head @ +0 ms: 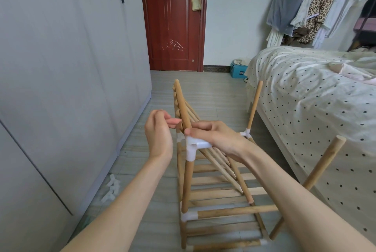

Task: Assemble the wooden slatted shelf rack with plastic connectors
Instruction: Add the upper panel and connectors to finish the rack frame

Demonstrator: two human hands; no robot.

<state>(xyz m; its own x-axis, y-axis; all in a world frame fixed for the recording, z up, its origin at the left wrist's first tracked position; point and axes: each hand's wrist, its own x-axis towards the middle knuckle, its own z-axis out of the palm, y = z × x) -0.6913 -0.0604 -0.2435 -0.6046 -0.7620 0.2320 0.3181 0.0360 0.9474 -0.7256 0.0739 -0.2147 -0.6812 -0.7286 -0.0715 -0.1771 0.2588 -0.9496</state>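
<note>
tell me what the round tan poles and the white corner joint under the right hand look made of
Round tan poles: wood by the look, matte, unpainted, faint grain showing. White corner joint: probably moulded plastic, smooth with a slight sheen and rounded sockets; the right hand rests over it.

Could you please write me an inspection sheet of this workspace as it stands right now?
Surface: grey tiled floor; the rack stands on it.
Job's things: part-built wooden rack with white plastic connectors; a loose slatted panel leans tilted into the upper corner connector; two bare dowels stick up on the right.
Clutter: spare white connectors on the floor by the wardrobe.
Grippers: right hand grips the corner connector; left hand is beside the panel, fingers curled, contact unclear.
Cables: nothing seen.
Surroundings: grey wardrobe, red door, dotted bed, hanging clothes, blue box.
</note>
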